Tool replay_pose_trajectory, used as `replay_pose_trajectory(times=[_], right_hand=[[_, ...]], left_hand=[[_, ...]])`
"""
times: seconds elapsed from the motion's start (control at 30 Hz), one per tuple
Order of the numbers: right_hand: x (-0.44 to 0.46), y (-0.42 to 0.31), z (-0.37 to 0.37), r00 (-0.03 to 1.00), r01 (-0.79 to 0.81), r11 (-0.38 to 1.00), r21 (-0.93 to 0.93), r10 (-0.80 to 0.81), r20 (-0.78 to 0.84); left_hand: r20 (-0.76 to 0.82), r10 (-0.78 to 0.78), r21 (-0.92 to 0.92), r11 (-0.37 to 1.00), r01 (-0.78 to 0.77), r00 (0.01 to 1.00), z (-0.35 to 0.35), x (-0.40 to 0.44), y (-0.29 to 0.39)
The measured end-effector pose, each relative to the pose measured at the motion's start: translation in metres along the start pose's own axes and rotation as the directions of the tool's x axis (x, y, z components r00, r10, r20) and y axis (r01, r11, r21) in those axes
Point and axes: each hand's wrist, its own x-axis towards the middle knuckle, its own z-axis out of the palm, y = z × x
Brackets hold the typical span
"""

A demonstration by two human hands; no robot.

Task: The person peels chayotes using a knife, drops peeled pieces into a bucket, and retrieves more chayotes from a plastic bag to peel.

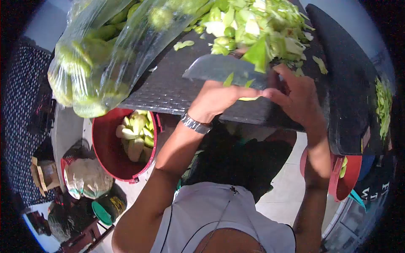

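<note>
Right hand [299,96] closed round handle end of broad, smooth grey metal knife [223,67], held above dark ridged table [164,95]. Left hand [219,98] beside knife, fingers partly hidden; cannot tell grip. Knife likely stiff, fairly light, best held by handle. Chopped green-white vegetable pieces [253,27] heaped beyond, probably crisp, slippery. Thin clear plastic bag [122,55], crinkled, bulges with rounded green vegetables [80,90].

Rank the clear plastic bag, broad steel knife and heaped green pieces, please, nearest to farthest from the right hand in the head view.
1. Broad steel knife: in the right hand.
2. Heaped green pieces: just beyond the hand.
3. Clear plastic bag: far left.
</note>
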Motion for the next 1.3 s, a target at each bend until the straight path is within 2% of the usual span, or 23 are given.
replay_pose_trajectory(times=[0.1, 0.13, 0.23, 0.3, 0.4, 0.43, 0.47, 0.53, 0.57, 0.6, 0.63, 0.67, 0.7, 0.73, 0.83, 0.87, 0.9, 0.97, 1.0, 1.07, 1.1, 1.17, 1.3], right_hand=[[0.009, 0.022, 0.001, 0.986, -0.066, 0.992, -0.107, 0.048, -0.161], [0.011, 0.026, 0.000, 0.986, -0.100, 0.991, -0.086, 0.087, -0.140], [0.020, 0.033, -0.005, 0.985, -0.148, 0.987, -0.061, 0.142, -0.095], [0.026, 0.038, -0.004, 0.990, -0.120, 0.990, -0.073, 0.114, -0.080], [0.038, 0.052, 0.003, 0.964, -0.245, 0.965, -0.091, 0.234, -0.123], [0.043, 0.080, 0.010, 0.964, -0.062, 0.987, -0.147, 0.021, -0.263], [0.049, 0.123, 0.020, 0.901, 0.112, 0.965, -0.236, -0.199, -0.386], [0.051, 0.142, 0.025, 0.805, 0.250, 0.932, -0.263, -0.351, -0.478], [0.047, 0.145, 0.031, 0.831, 0.234, 0.957, -0.173, -0.290, -0.475], [0.044, 0.131, 0.025, 0.909, 0.119, 0.991, 0.053, -0.088, -0.407], [0.042, 0.116, 0.019, 0.941, -0.036, 0.966, 0.255, 0.119, -0.317], [0.037, 0.087, 0.000, 0.912, -0.323, 0.792, 0.517, 0.407, -0.054], [0.029, 0.067, -0.007, 0.769, -0.594, 0.477, 0.648, 0.574, 0.282], [0.024, 0.060, -0.004, 0.774, -0.583, 0.452, 0.675, 0.563, 0.291], [0.018, 0.047, -0.002, 0.814, -0.520, 0.418, 0.745, 0.506, 0.284], [0.014, 0.043, 0.000, 0.832, -0.496, 0.419, 0.761, 0.482, 0.277], [0.009, 0.038, 0.005, 0.845, -0.477, 0.415, 0.775, 0.459, 0.274], [0.004, 0.021, 0.020, 0.940, -0.220, 0.825, 0.520, 0.322, -0.114], [0.001, 0.012, 0.026, 0.946, -0.089, 0.948, 0.307, 0.176, -0.271], [-0.011, -0.015, 0.016, 0.990, -0.057, 0.981, 0.186, 0.080, -0.119], [-0.014, -0.024, 0.011, 0.999, -0.029, 0.992, 0.126, 0.035, -0.041], [-0.015, -0.028, 0.011, 0.999, -0.014, 0.981, 0.193, 0.023, -0.043], [-0.017, -0.022, 0.011, 1.000, -0.001, 0.984, 0.177, 0.003, -0.010]], left_hand=[[0.185, -0.124, 0.071, 0.991, 0.112, 0.975, -0.004, 0.002, 0.010], [0.110, -0.053, 0.108, 0.993, 0.042, 0.992, -0.003, 0.000, 0.010], [0.060, -0.032, 0.027, 0.999, 0.030, 0.998, -0.001, -0.002, 0.013], [0.075, -0.066, -0.027, 0.997, 0.068, 0.995, -0.002, -0.001, 0.017], [0.110, -0.138, -0.074, 0.986, 0.146, 0.984, -0.011, -0.006, 0.021], [0.129, -0.163, -0.082, 0.981, 0.175, 0.978, -0.015, -0.007, 0.023], [0.132, -0.123, -0.087, 0.987, 0.135, 0.984, -0.017, -0.010, 0.021], [0.085, -0.138, -0.075, 0.987, 0.145, 0.987, -0.016, -0.016, 0.026], [0.061, -0.148, -0.072, 0.986, 0.152, 0.987, -0.017, -0.017, 0.028], [0.104, -0.161, -0.078, 0.982, 0.170, 0.981, -0.022, -0.016, 0.028], [0.095, -0.099, -0.210, 0.971, 0.117, 0.991, -0.024, -0.014, 0.032], [0.079, -0.042, -0.339, 0.939, 0.066, 0.996, -0.024, -0.013, 0.035], [0.050, 0.001, -0.461, 0.887, 0.023, 0.999, -0.024, -0.014, 0.036], [0.031, -0.003, -0.609, 0.793, 0.021, 1.000, -0.024, -0.009, 0.037], [0.400, 0.008, -0.632, 0.727, 0.269, 0.917, -0.041, -0.006, 0.007], [0.348, -0.073, -0.624, 0.726, 0.289, 0.935, -0.042, -0.008, 0.001], [0.293, -0.117, -0.526, 0.809, 0.262, 0.949, -0.039, -0.009, 0.000], [0.170, -0.178, -0.294, 0.930, 0.222, 0.969, -0.030, -0.008, 0.003], [0.064, -0.094, -0.213, 0.971, 0.106, 0.994, -0.021, -0.007, 0.003], [0.007, 0.077, 0.166, 0.983, -0.077, 0.997, -0.021, -0.010, -0.006], [0.007, 0.173, 0.353, 0.921, -0.164, 0.985, -0.020, -0.009, -0.006], [-0.030, 0.101, 0.574, 0.816, -0.066, 0.994, -0.014, -0.009, -0.001], [-0.048, 0.100, 0.645, 0.763, -0.046, 0.994, -0.008, -0.011, -0.003]])
